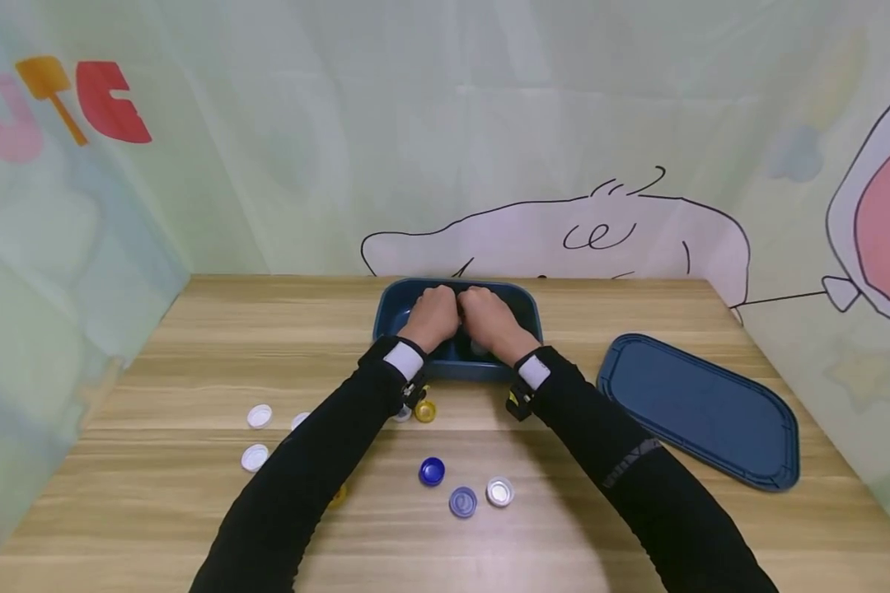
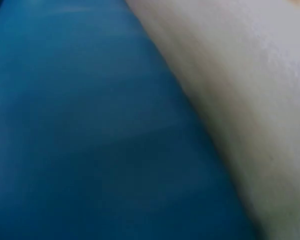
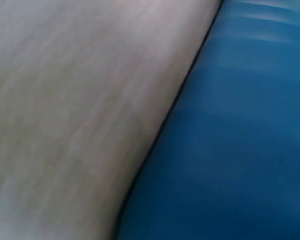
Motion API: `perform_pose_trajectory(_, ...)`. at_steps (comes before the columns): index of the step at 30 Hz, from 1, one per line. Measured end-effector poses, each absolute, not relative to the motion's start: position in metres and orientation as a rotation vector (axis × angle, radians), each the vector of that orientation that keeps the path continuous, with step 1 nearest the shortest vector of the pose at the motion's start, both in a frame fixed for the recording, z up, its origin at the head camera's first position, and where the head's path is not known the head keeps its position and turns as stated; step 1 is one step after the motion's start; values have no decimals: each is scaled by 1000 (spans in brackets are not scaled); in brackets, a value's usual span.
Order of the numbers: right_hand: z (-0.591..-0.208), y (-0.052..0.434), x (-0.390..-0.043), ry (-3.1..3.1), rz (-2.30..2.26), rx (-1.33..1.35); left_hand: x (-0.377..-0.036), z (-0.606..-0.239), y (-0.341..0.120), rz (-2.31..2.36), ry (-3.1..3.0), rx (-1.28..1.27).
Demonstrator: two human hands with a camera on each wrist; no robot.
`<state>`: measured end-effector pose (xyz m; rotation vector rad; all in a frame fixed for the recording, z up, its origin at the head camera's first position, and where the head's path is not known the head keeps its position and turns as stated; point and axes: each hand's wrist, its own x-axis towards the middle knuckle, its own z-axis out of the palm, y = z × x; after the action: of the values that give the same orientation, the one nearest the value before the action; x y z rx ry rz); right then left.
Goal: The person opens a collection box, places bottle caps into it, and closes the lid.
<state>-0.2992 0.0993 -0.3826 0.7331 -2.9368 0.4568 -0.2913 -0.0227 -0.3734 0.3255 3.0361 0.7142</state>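
Both hands are inside a dark blue plastic box (image 1: 460, 372) at the table's far edge. My left hand (image 1: 433, 317) and right hand (image 1: 492, 319) meet over its middle, backs up, knuckles side by side. Their fingertips point down out of sight, so I cannot tell what they hold. Below the right hand, a small pale, see-through thing (image 1: 479, 348) shows in the box. The left wrist view has only skin beside the blurred blue box wall (image 2: 90, 125). Likewise, the right wrist view is filled by skin and the blue plastic (image 3: 230, 130).
A blue lid (image 1: 700, 412) lies flat at the right. Small round caps are scattered in front: white caps (image 1: 259, 416) at left, a yellow cap (image 1: 425, 411) near the box, a blue cap (image 1: 432, 471), a greyish-blue cap (image 1: 463, 501) and a silvery-white cap (image 1: 500, 492) between the forearms.
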Motion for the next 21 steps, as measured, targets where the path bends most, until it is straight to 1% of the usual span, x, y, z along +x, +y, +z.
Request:
perform_pose_trajectory(11,-377,100,-296,-2933,330,697,-289,-370,-23,588,3036,361)
perform_pose_trajectory(21,-379,98,-290,-2916,258,732,-291,-373,-24,522,2994,361)
